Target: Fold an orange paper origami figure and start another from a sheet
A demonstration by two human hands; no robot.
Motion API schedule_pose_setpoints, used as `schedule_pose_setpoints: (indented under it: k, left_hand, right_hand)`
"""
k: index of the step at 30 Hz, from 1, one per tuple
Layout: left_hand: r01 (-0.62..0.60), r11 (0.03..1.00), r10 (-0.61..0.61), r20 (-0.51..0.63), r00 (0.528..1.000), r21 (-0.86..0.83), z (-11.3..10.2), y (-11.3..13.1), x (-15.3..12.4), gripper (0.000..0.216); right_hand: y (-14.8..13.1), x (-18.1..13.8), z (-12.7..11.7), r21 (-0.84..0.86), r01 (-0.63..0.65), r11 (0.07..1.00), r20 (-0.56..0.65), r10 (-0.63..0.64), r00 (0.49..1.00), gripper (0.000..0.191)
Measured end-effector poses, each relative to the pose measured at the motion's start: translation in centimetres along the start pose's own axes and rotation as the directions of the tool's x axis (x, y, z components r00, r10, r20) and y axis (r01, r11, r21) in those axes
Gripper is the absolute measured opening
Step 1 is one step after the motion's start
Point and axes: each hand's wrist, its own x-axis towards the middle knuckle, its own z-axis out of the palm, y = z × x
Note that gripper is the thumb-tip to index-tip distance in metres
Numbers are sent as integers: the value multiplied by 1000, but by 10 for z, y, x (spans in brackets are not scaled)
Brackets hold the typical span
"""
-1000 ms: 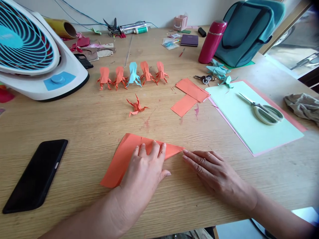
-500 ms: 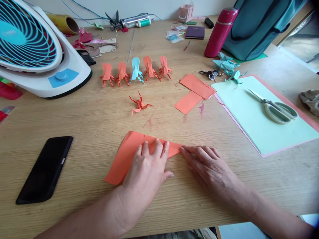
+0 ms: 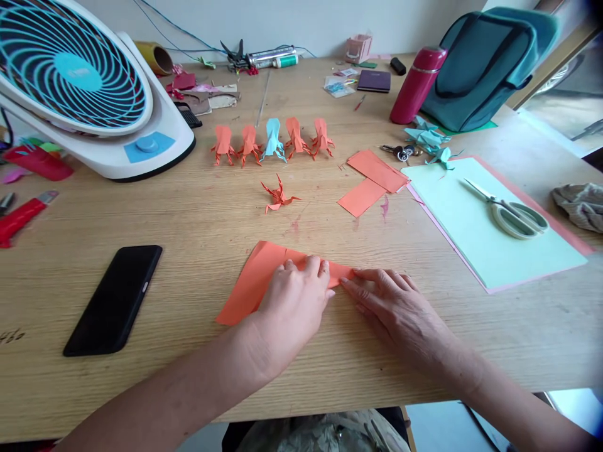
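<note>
The folded paper point(image 3: 249, 284) is showing plain orange, the desk point(image 3: 198, 213) tan wood grain, the bottle point(image 3: 417, 88) magenta.

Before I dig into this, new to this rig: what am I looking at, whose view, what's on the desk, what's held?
No machine here: two bare hands, seen by one head-worn camera looking forward and down. The left hand lies over orange paper on the desk; the right hand has its fingertips at the paper's narrow end, though whether they pinch it is hard to tell. Beyond stand five folded paper figures in a row, one blue, four orange. A phone lies on the left; scissors rest on pale green paper on the right. A fan stands far left.
</note>
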Motion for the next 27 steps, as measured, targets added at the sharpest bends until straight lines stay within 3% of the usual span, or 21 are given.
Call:
schedule_pose_setpoints:
  k: [2, 6, 12, 15, 20, 27]
  left_hand:
    - [-7, 1000, 8, 45, 999, -21, -8, -2, 6, 30]
    - [133, 987, -125, 81, 989, -90, -18, 0, 25, 21]
    - [296, 945, -281, 119, 952, -137, -12, 16, 30, 21]
    - [321, 937, -313, 78, 947, -137, -4, 23, 21, 19]
    - [309, 939, -313, -4, 950, -149, 10, 25, 9, 21]
    - [251, 956, -273, -152, 950, -150, 21, 24, -1, 19]
  right_hand:
    - [2, 4, -2, 71, -9, 997, -9, 9, 1000, 38]
    - [8, 10, -4, 152, -28, 988, -30, 33, 999, 38]
    - [14, 15, -7, 46, 45, 998, 12, -46, 999, 50]
    - [17, 24, -14, -86, 157, 984, 103, -148, 984, 56]
    - [18, 50, -24, -214, 318, 924, 249, -263, 932, 50]
    - [21, 73, -18, -201, 384, 901, 258, -330, 908, 42]
